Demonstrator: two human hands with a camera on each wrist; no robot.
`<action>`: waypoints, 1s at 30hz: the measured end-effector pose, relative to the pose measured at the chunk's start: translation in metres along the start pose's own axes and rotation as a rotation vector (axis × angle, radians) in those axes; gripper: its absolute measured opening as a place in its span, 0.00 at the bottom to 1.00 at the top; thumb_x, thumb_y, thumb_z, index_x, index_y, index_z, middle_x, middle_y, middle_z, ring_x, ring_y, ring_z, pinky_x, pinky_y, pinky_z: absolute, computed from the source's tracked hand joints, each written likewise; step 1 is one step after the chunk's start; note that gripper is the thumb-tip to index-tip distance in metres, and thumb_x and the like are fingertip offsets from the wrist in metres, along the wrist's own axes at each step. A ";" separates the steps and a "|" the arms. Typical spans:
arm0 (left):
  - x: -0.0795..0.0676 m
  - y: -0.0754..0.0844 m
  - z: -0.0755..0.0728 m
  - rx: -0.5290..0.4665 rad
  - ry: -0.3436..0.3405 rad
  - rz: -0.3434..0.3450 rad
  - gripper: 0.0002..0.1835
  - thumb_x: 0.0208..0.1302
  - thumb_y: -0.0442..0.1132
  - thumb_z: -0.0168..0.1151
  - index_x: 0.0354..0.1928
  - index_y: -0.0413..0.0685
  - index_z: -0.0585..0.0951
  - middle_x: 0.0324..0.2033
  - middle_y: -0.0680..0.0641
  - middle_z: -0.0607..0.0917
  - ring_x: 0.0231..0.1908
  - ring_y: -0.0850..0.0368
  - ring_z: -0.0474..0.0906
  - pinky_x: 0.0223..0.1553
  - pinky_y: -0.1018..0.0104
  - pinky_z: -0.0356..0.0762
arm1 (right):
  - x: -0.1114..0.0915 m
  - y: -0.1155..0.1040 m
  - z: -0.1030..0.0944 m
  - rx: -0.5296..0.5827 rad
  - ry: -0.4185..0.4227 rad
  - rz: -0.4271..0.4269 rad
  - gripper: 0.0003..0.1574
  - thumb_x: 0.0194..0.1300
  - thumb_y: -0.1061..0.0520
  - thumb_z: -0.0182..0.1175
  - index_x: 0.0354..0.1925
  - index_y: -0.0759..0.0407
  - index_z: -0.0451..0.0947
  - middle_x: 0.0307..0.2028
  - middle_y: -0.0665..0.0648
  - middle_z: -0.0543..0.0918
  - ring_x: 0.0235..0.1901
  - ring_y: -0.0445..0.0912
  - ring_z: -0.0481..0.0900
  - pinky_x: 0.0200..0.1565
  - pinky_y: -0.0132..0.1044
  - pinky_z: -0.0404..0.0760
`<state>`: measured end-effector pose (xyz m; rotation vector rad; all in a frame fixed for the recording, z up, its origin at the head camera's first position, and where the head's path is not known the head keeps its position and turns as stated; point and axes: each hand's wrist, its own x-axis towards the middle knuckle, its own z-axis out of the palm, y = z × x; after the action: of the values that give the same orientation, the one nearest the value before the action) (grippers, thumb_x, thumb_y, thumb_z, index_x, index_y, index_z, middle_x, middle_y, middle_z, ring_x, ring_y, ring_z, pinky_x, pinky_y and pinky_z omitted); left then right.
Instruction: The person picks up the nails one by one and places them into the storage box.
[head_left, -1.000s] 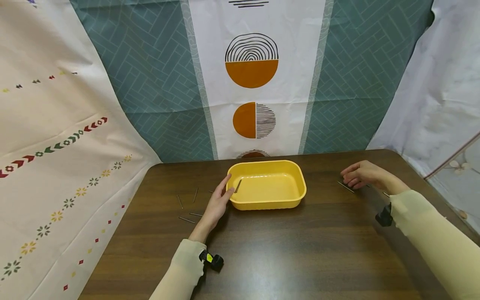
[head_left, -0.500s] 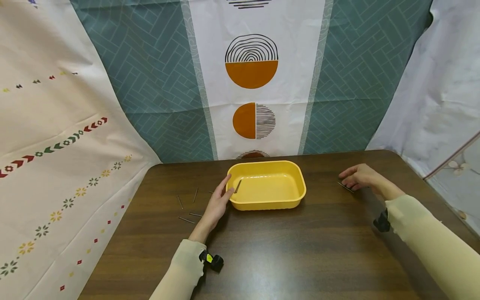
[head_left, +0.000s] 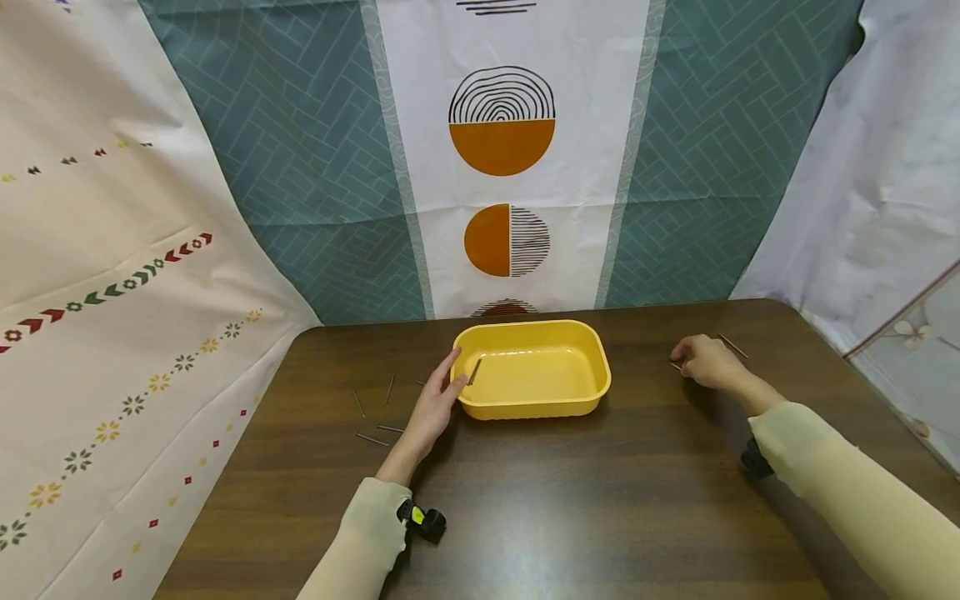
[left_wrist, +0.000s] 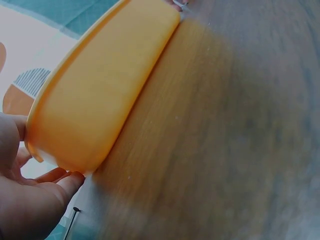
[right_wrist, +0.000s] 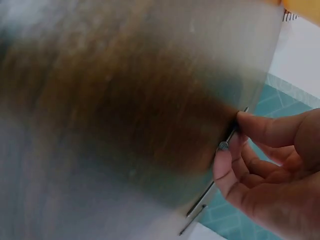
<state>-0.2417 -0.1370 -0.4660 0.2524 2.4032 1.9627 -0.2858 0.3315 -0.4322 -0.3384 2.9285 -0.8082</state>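
My left hand (head_left: 432,410) holds the left end of a yellow plastic tray (head_left: 536,410), thumb at its rim and fingers against the outer wall; the left wrist view shows this grip at the tray's corner (left_wrist: 82,150). Inside the tray, by its left end, lie thin metal nails (head_left: 476,372), overlapping too closely to count. To the right of the tray, my right hand (head_left: 708,363) is low over the table. Its thumb and index finger pinch a nail (right_wrist: 231,132), whose head shows in the right wrist view. Another nail (head_left: 732,346) lies just behind this hand.
Several loose nails (head_left: 372,439) are scattered on the dark wooden table (head_left: 600,500) left of the tray. One nail (left_wrist: 72,220) lies close to my left hand. Patterned cloth (head_left: 337,167) hangs behind the table, with light cloths at both sides.
My right hand has shifted slightly left and its fingers have closed around a nail. A nail behind it has come into view. My left hand and the tray stay put.
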 end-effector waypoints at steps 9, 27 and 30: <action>0.001 -0.002 0.000 0.003 -0.008 0.005 0.31 0.83 0.39 0.50 0.82 0.49 0.59 0.81 0.42 0.55 0.80 0.42 0.48 0.78 0.43 0.50 | 0.001 0.006 -0.009 0.210 -0.109 0.120 0.16 0.68 0.72 0.56 0.51 0.82 0.77 0.35 0.63 0.84 0.31 0.49 0.76 0.29 0.39 0.80; 0.000 -0.001 0.000 0.003 -0.008 0.003 0.31 0.82 0.40 0.51 0.82 0.50 0.59 0.81 0.42 0.55 0.80 0.41 0.48 0.78 0.42 0.50 | 0.006 -0.003 -0.021 0.429 -0.172 0.135 0.21 0.73 0.68 0.58 0.57 0.83 0.73 0.37 0.58 0.84 0.35 0.45 0.79 0.37 0.40 0.85; 0.000 -0.001 -0.001 0.008 -0.005 -0.003 0.31 0.82 0.41 0.51 0.82 0.51 0.59 0.81 0.42 0.55 0.80 0.41 0.48 0.78 0.42 0.50 | 0.007 -0.009 -0.022 0.473 -0.181 0.117 0.22 0.73 0.67 0.59 0.58 0.84 0.72 0.37 0.58 0.84 0.35 0.45 0.81 0.38 0.40 0.86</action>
<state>-0.2420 -0.1378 -0.4667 0.2537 2.4077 1.9494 -0.2943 0.3335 -0.4092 -0.1862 2.4633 -1.3275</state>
